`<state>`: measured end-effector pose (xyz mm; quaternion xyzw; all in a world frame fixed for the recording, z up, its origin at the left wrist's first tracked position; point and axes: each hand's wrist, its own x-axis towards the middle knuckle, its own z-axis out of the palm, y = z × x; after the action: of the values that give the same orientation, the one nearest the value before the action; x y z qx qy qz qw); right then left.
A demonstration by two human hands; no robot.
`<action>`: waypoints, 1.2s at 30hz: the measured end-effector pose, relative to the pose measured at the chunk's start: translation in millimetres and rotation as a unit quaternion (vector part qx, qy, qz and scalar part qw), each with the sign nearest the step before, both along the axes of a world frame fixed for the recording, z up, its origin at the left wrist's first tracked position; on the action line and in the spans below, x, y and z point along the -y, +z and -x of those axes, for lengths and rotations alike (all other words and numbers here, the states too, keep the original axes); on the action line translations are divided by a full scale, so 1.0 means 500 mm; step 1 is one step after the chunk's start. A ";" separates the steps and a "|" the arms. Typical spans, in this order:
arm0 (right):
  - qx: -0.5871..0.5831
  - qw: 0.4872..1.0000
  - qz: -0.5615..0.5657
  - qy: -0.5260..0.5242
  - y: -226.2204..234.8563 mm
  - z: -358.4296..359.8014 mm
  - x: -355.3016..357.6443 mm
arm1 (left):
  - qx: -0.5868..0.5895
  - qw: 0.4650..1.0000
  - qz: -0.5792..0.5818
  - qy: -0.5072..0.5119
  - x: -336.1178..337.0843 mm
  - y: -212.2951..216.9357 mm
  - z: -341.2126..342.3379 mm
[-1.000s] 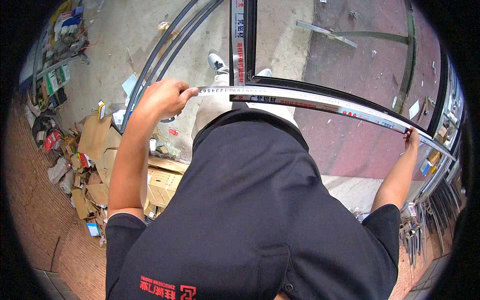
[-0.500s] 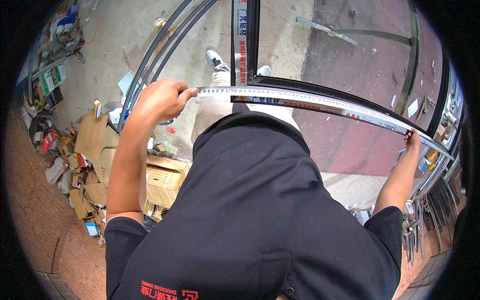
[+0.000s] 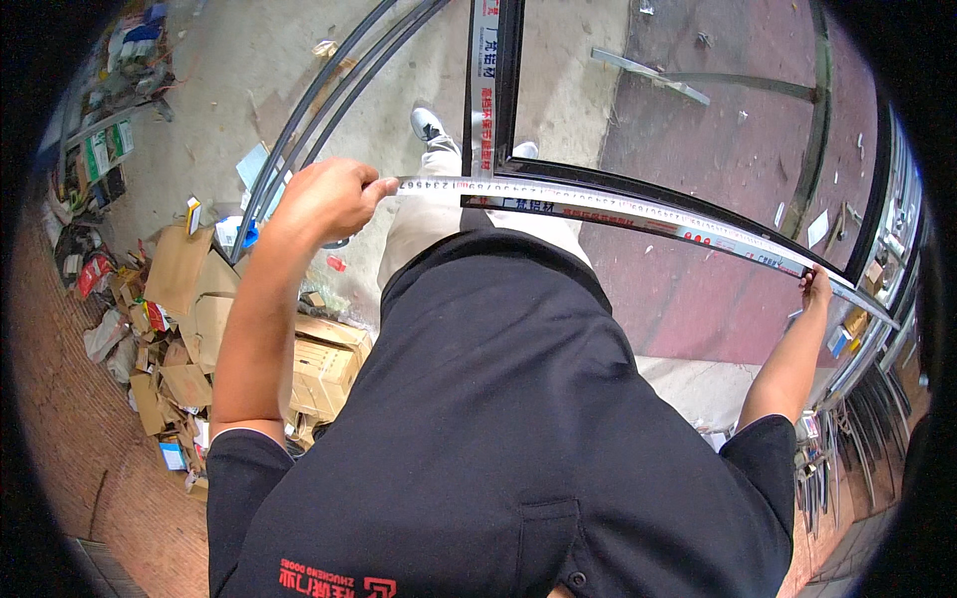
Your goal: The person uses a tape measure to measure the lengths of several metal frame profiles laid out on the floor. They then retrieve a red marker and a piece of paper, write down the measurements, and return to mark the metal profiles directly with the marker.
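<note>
Black metal frame [image 3: 698, 204]: long dark profile w/ protective film strip on its face, runs across the view in front of the person's torso, meets a second upright bar [image 3: 495, 80] at a corner just above the torso; looks bent only from lens. Frame is the landmark here.

Floor [image 3: 598, 90] behind frame: grey concrete on the left, reddish paving on the right.

Cardboard boxes [image 3: 319, 364] + scrap pile well left of frame, below left arm.

Tape measure blade [image 3: 598, 204]: white/silver w/ red & black marks, stretched flat along the frame's top face, from past the corner on the left to the frame's right end.

Left hand [image 3: 329, 199]: just left of frame corner, grip closed in a fist around the tape's left end, thumb + fingers pinching the blade; tape case, if any, hidden in the fist.

Right hand [image 3: 815, 289]: at frame's far right end, fingers curled narrow on the tape tip and the frame edge; small in view, exact finger hold can't tell.

Shoes [image 3: 429, 125] seen beyond the frame, near the upright bar.
</note>
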<state>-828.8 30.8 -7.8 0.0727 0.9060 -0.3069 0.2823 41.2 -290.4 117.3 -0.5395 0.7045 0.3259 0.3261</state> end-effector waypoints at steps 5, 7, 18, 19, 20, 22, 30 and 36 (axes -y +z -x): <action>-0.026 1.000 -0.006 0.009 -0.010 0.003 -0.005 | 0.006 1.000 0.006 -0.001 -0.003 0.006 0.007; -0.018 1.000 0.003 0.009 -0.013 0.007 -0.007 | 0.026 1.000 -0.008 0.006 -0.004 0.006 0.010; -0.117 0.964 0.219 -0.098 0.055 -0.177 -0.082 | -0.190 0.979 -0.075 -0.019 0.029 0.002 -0.045; -0.138 0.957 0.233 -0.110 0.081 -0.219 -0.104 | -0.172 0.979 -0.106 -0.018 0.037 0.005 -0.031; -0.146 0.944 0.262 -0.134 0.110 -0.259 -0.131 | -0.157 0.979 -0.127 -0.001 0.037 0.014 -0.015; -0.150 0.945 0.237 -0.168 0.179 -0.333 -0.177 | -0.184 0.965 -0.163 -0.089 0.057 0.034 0.030; -0.147 0.920 0.331 -0.150 0.255 -0.552 -0.288 | -0.192 0.932 -0.195 -0.239 -0.011 0.095 0.279; -0.079 0.883 0.429 -0.175 0.177 -0.688 -0.247 | -0.193 0.922 -0.152 -0.299 -0.158 0.092 0.555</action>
<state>-484.8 154.5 80.7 0.0770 0.6777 -0.7147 0.1548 -236.2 -211.3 163.5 -0.1742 0.8247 0.4138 0.3441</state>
